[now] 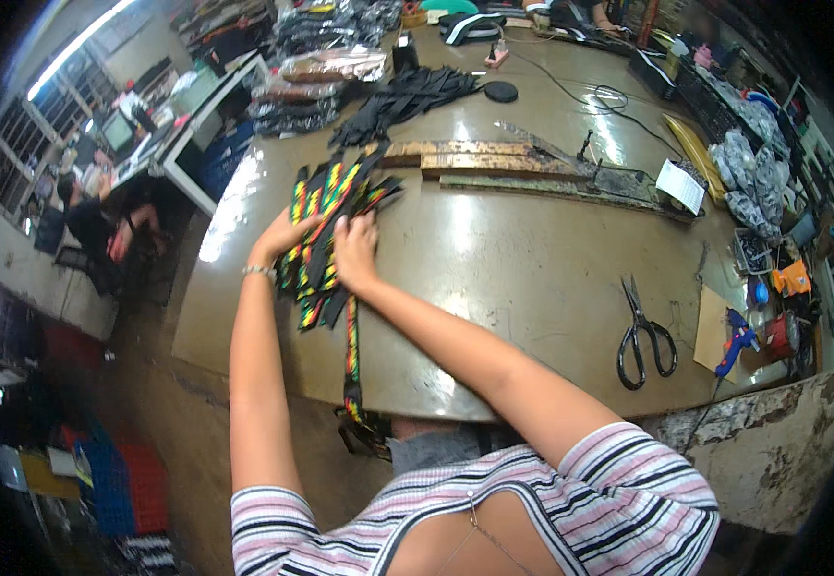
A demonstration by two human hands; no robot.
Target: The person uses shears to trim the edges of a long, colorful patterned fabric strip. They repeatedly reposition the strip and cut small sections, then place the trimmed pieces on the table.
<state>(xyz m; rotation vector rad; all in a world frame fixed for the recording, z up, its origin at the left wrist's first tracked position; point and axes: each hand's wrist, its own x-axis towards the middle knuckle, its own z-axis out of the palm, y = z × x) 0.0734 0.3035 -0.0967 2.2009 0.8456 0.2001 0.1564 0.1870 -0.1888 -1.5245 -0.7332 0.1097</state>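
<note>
A loose bundle of black straps with red, yellow and green patterning [313, 286] lies on the left part of the table. My left hand [287, 235] holds its left side, the thumb laid over the straps and the other fingers mostly hidden. From the right, my right hand [354, 254] is closed against the same bundle, fingertips on the straps. One patterned strap [352, 350] trails from the bundle toward me and over the table's near edge. Past my hands, the bundle's far ends fan out beside a wooden bar [474, 154].
Black scissors [640, 336] lie right of my right forearm, with a blue glue gun [738, 343] farther right. A metal-and-wood jig [580, 182] crosses the table beyond my hands. Black straps [407, 101] and plastic-wrapped stacks [306, 91] sit at the back; a person [100, 216] sits far left.
</note>
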